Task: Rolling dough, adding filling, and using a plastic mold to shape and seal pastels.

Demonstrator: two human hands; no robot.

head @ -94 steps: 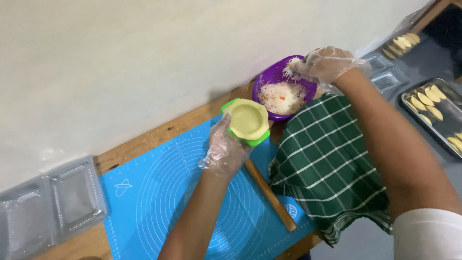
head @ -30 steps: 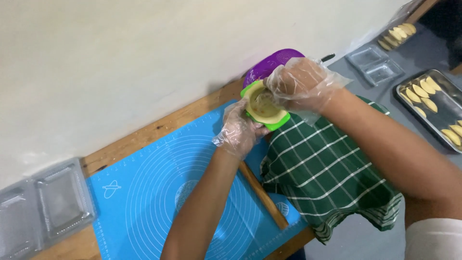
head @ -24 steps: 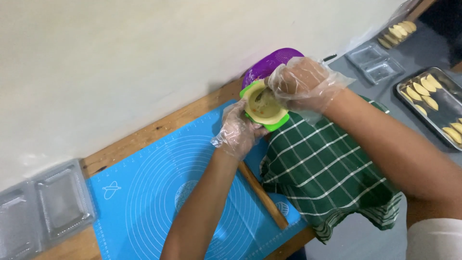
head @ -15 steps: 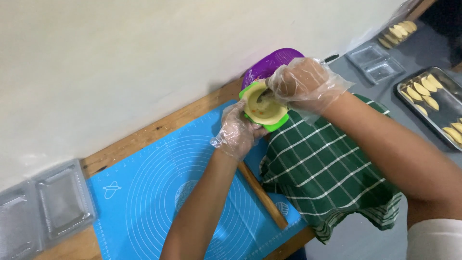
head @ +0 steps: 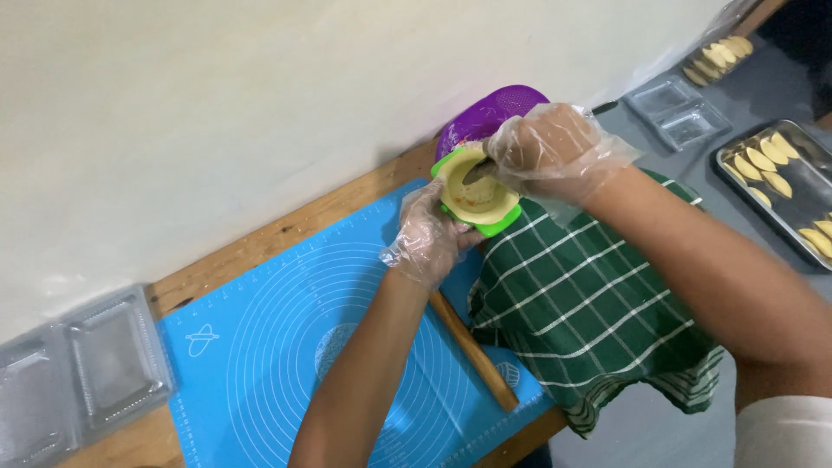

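Observation:
My left hand [head: 431, 236], in a clear plastic glove, holds a green hinged dumpling press [head: 478, 192] lined with a round of pale dough. My right hand [head: 555, 147], also gloved, is over the press with its fingers pushing into the dough. Directly behind the press a purple bowl [head: 485, 117] peeks out; my right hand hides what is inside it. Both hands hover above the far right corner of a blue silicone baking mat [head: 286, 347].
A wooden rolling pin [head: 472, 351] lies on the mat beside a green checked cloth [head: 589, 303]. A metal tray [head: 780, 186] of folded pastries sits at the right, more pastries [head: 719, 56] farther back. Clear plastic containers stand at far left [head: 78, 373] and upper right [head: 676, 108].
Three seconds ago my right hand was in the purple bowl of filling; it has come onto the press and is working the dough. The left hand has barely moved since.

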